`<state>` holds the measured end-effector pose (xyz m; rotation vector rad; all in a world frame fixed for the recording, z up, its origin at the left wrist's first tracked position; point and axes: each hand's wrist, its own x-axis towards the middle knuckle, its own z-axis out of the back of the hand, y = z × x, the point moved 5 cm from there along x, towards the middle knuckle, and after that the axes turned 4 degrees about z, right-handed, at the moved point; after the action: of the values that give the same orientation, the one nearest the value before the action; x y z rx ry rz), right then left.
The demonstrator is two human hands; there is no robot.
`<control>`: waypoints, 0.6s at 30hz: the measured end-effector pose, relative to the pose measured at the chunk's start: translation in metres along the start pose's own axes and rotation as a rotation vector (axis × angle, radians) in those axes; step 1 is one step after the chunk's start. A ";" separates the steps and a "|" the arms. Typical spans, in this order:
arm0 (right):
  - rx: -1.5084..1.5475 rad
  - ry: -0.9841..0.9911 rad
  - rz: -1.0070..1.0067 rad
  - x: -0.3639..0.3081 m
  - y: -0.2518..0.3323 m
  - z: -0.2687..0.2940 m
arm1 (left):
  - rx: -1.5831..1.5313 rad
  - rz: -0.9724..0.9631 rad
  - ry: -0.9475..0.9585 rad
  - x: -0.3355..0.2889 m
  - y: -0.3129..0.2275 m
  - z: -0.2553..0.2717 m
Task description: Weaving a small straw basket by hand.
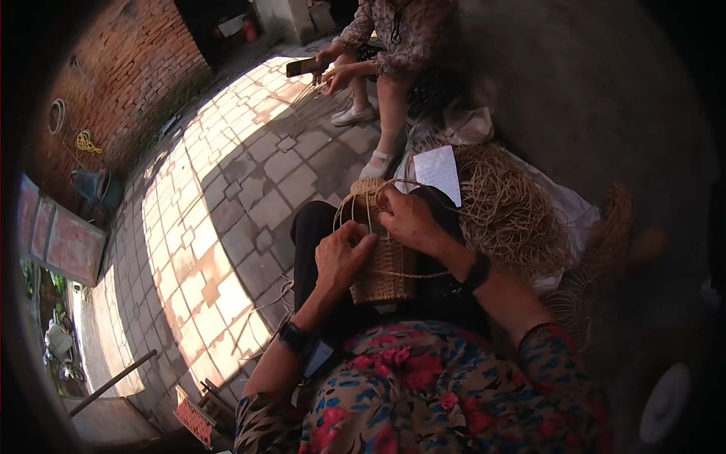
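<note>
I locate the woven basket on the lap; the right hand pinches its upper strands, the left hand curls against it, grip unclear. Paper and heaped cord flank right; a co-worker sits ahead.

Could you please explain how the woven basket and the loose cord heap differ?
The woven basket is neatly shaped, the cord heap tangled. The basket is narrower than the heap. The basket rests on the person's lap, the heap on white sheeting. Both look tan.
</note>
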<state>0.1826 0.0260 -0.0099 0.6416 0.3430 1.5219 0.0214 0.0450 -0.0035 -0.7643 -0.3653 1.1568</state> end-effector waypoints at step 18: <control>1.012 -0.151 -0.155 -0.027 -0.065 0.038 | -0.050 -0.295 0.083 0.008 -0.047 -0.021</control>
<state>0.2565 -0.0026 -0.0222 1.4643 1.0415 1.0691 0.0698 0.0357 0.0141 -0.7710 -0.4235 0.8398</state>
